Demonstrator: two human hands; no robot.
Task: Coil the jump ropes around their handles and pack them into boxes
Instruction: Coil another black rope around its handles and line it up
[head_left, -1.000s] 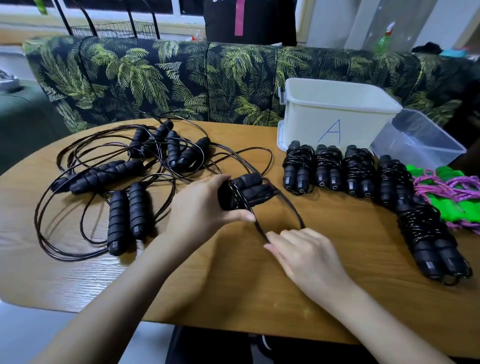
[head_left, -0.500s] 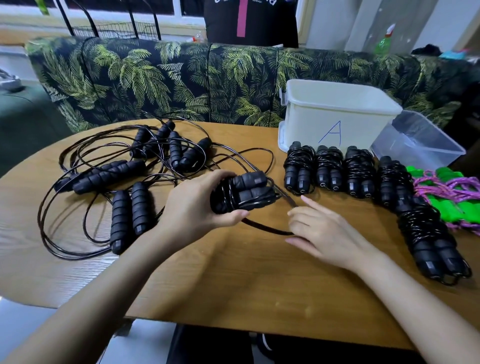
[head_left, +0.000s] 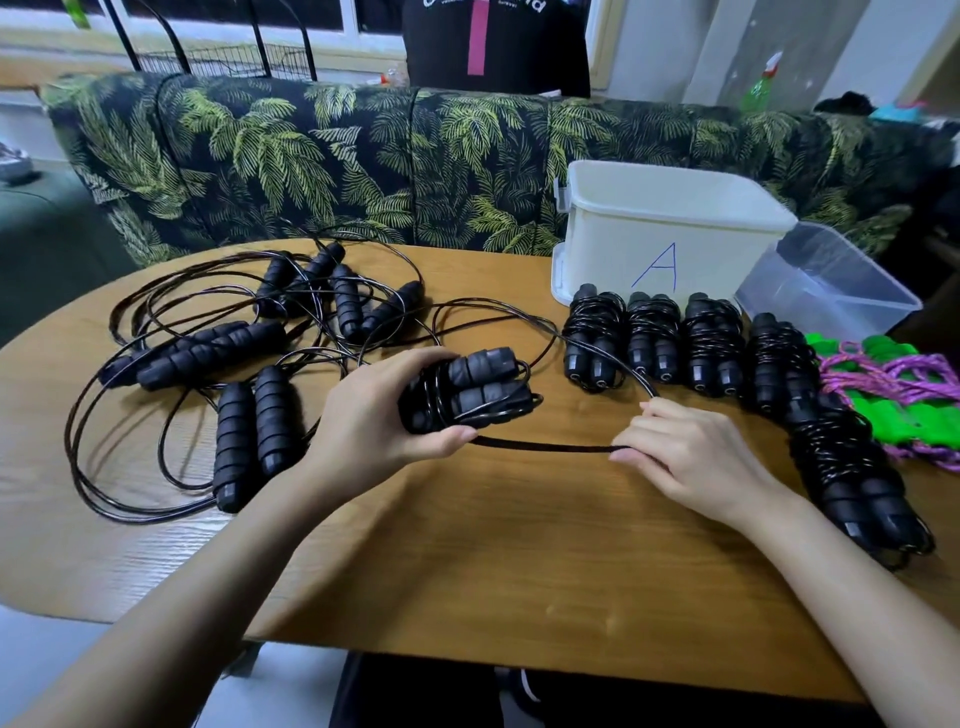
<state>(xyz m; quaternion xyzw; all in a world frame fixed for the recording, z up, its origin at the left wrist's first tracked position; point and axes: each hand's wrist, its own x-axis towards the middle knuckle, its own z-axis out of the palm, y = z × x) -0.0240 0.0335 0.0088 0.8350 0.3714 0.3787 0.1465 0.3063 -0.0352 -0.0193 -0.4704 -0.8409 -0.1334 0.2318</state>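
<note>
**One rope in hand: wrap cord round the paired handles**

L hand (head_left: 379, 410) grips the handle pair (head_left: 478, 387) just above the table (head_left: 467, 545), fingers curled over the top and thumb pressed underneath. R hand (head_left: 691, 457) pinches the free cord (head_left: 545, 447) btw thumb and bunched fingers. The cord runs nearly straight from bundle to pinch, then loops away toward the far side.

Recommended procedure:
- Keep that span taut.
- Lay each turn beside the last, not crossed.
- Clamp the previous turn w/ the L thumb so it can't slip.
- Feed slack thru the R pinch, and don't drag the loop over the finished bundles (head_left: 654, 343) in the row just right of the work.

The wood-grain top looks smooth, so the cord should slide freely. Uncoiled ropes (head_left: 244, 353) lie tangled at left and are a likely snag risk.

Farther back stand the white box marked A (head_left: 665, 228) and a clear box (head_left: 831, 280) beside it. Green-handled ropes (head_left: 904, 384) lie at the right edge. A palm-print sofa (head_left: 311, 156) backs the table, w/ a person in black (head_left: 493, 41) behind it.
</note>
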